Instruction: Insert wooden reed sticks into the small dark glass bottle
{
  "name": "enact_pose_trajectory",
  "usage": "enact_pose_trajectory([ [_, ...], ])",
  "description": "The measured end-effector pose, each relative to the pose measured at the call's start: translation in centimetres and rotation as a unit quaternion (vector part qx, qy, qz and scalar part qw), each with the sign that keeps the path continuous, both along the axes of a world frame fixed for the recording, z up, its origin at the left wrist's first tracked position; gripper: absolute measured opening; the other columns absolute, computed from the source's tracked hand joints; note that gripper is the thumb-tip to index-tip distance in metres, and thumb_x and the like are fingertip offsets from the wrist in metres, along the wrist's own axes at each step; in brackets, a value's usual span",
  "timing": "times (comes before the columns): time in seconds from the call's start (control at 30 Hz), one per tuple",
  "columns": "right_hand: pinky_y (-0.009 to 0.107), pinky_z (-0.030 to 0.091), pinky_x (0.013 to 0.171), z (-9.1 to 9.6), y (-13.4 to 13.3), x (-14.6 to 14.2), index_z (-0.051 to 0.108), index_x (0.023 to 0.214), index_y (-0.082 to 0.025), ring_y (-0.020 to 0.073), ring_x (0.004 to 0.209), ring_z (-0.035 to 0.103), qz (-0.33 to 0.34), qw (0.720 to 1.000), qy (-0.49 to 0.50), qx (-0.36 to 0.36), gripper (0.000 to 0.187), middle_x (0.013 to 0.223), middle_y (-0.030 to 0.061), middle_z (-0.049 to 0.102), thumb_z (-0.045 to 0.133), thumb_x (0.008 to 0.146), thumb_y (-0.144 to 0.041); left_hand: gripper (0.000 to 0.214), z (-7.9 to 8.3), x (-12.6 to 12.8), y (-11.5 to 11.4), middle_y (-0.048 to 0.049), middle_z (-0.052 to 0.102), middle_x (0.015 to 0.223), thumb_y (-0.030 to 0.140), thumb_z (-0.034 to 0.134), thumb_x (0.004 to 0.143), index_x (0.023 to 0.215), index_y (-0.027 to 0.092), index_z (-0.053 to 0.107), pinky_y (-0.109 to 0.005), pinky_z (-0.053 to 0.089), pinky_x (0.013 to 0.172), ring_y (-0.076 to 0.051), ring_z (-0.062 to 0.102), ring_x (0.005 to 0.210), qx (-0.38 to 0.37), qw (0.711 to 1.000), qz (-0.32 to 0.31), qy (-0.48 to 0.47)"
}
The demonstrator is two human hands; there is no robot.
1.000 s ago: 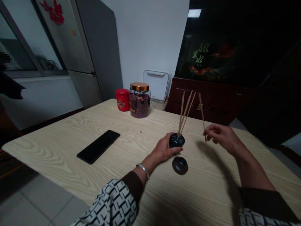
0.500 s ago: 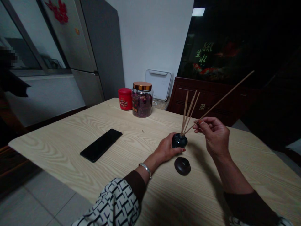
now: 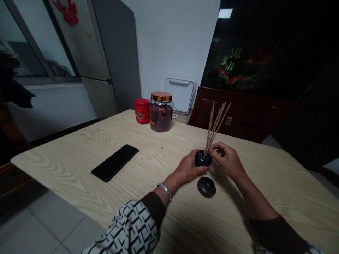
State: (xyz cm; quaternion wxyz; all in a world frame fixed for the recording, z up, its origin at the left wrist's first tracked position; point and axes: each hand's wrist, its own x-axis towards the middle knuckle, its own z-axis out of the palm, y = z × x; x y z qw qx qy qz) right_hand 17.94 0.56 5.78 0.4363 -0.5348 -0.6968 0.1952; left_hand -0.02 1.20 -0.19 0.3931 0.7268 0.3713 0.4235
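My left hand is wrapped round a small dark glass reed diffuser bottle standing on the table. Several thin reed sticks rise from its neck, fanning out and leaning slightly right. My right hand is closed in a pinch at the bottle's mouth, its fingertips at the low end of the rightmost reed stick. Those fingertips partly hide the grip. In front of the bottle, apart from both hands, lies a round dark brown cap.
A black phone lies on the pale wooden table at left. Toward the back stand a red canister and a glass jar of dried flowers with a copper lid. A tiny brown scrap lies mid-table.
My right hand has come down and left to the bottle's mouth. The long stick it held slanting up to the right now stands among the others in the bottle. My left hand keeps its hold.
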Motion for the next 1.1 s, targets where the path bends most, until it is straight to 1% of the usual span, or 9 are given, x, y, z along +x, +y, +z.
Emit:
enact_pose_trajectory([
  [0.2, 0.031, 0.042, 0.064, -0.4, 0.4, 0.5, 0.061, 0.089, -0.019, 0.0166, 0.069, 0.055, 0.025, 0.999, 0.008, -0.048, 0.021, 0.078, 0.0018, 0.062, 0.062, 0.083, -0.040, 0.066, 0.2, -0.1, -0.1, -0.0073, 0.067, 0.115, 0.041, 0.078, 0.073, 0.130, 0.020, 0.053, -0.036, 0.048, 0.092, -0.025, 0.063, 0.103, 0.001, 1.000, -0.002, 0.000],
  [0.3, 0.032, 0.045, 0.067, -0.5, 0.4, 0.6, 0.060, 0.101, -0.020, 0.0199, 0.081, 0.059, 0.035, 0.997, 0.020, -0.063, 0.030, 0.091, 0.0043, 0.064, 0.065, 0.080, -0.040, 0.066, 0.4, -0.1, -0.2, -0.0075, 0.067, 0.116, 0.040, 0.078, 0.073, 0.130, 0.020, 0.052, -0.036, 0.048, 0.093, -0.025, 0.063, 0.104, -0.002, 1.000, -0.005, -0.003],
  [0.43, 0.037, 0.048, 0.081, -1.3, 0.4, 0.6, 0.056, 0.115, -0.022, 0.0244, 0.102, 0.059, 0.108, 0.988, -0.005, -0.110, 0.048, 0.110, 0.0066, 0.064, 0.073, 0.074, -0.039, 0.064, 0.3, -0.1, -0.2, -0.0069, 0.067, 0.116, 0.035, 0.076, 0.074, 0.131, 0.020, 0.051, -0.035, 0.050, 0.090, -0.025, 0.063, 0.104, -0.004, 1.000, -0.011, -0.003],
  [0.57, 0.038, 0.047, 0.089, -2.6, 0.5, 0.7, 0.056, 0.121, -0.022, 0.0239, 0.102, 0.060, 0.148, 0.980, -0.044, -0.127, 0.051, 0.108, 0.0050, 0.066, 0.073, 0.076, -0.040, 0.078, 0.1, -0.1, -0.1, -0.0094, 0.064, 0.124, 0.030, 0.076, 0.070, 0.139, 0.019, 0.044, -0.037, 0.050, 0.094, -0.027, 0.062, 0.110, 0.003, 1.000, -0.011, 0.016],
  [0.7, 0.038, 0.049, 0.088, -3.5, 1.7, 1.0, 0.057, 0.119, -0.022, 0.0240, 0.100, 0.062, 0.113, 0.988, -0.050, -0.094, 0.051, 0.109, 0.0051, 0.067, 0.074, 0.076, -0.042, 0.097, -0.2, -0.1, 0.2, -0.0195, 0.050, 0.142, 0.033, 0.079, 0.066, 0.148, 0.011, 0.030, -0.045, 0.042, 0.109, -0.033, 0.051, 0.128, 0.007, 0.999, 0.026, 0.043],
  [0.8, 0.039, 0.050, 0.088, -3.9, 3.9, 1.5, 0.058, 0.121, -0.022, 0.0255, 0.101, 0.064, 0.080, 0.993, -0.038, -0.078, 0.053, 0.111, 0.0066, 0.068, 0.073, 0.075, -0.044, 0.087, -0.7, -0.3, 0.5, -0.0199, 0.046, 0.146, 0.026, 0.070, 0.073, 0.148, 0.011, 0.030, -0.045, 0.039, 0.113, -0.031, 0.049, 0.132, 0.015, 0.998, 0.044, 0.045],
  [0.97, 0.042, 0.049, 0.090, -4.2, 7.0, 2.2, 0.059, 0.121, -0.022, 0.0274, 0.101, 0.064, 0.033, 0.997, -0.033, -0.057, 0.056, 0.110, 0.0092, 0.068, 0.072, 0.073, -0.046, 0.075, -1.4, -0.4, 1.2, -0.0165, 0.053, 0.138, 0.020, 0.065, 0.076, 0.144, 0.014, 0.036, -0.042, 0.046, 0.103, -0.026, 0.057, 0.120, -0.001, 0.998, 0.068, 0.019],
  [1.03, 0.042, 0.050, 0.089, -4.6, 6.8, 2.2, 0.058, 0.124, -0.022, 0.0268, 0.099, 0.063, 0.000, 0.999, -0.025, -0.044, 0.061, 0.111, 0.0098, 0.067, 0.073, 0.071, -0.049, 0.068, -1.4, -0.4, 1.3, -0.0136, 0.060, 0.128, 0.021, 0.066, 0.076, 0.140, 0.015, 0.042, -0.039, 0.048, 0.098, -0.024, 0.060, 0.112, -0.009, 0.997, 0.071, 0.003],
  [1.1, 0.041, 0.050, 0.083, -5.1, 5.6, 2.2, 0.057, 0.125, -0.021, 0.0249, 0.092, 0.062, -0.069, 0.997, -0.008, -0.023, 0.067, 0.105, 0.0089, 0.065, 0.073, 0.069, -0.053, 0.059, -1.3, -0.4, 1.3, -0.0078, 0.066, 0.107, 0.023, 0.066, 0.079, 0.134, 0.017, 0.048, -0.035, 0.050, 0.088, -0.019, 0.063, 0.093, -0.026, 0.997, 0.067, -0.013],
])
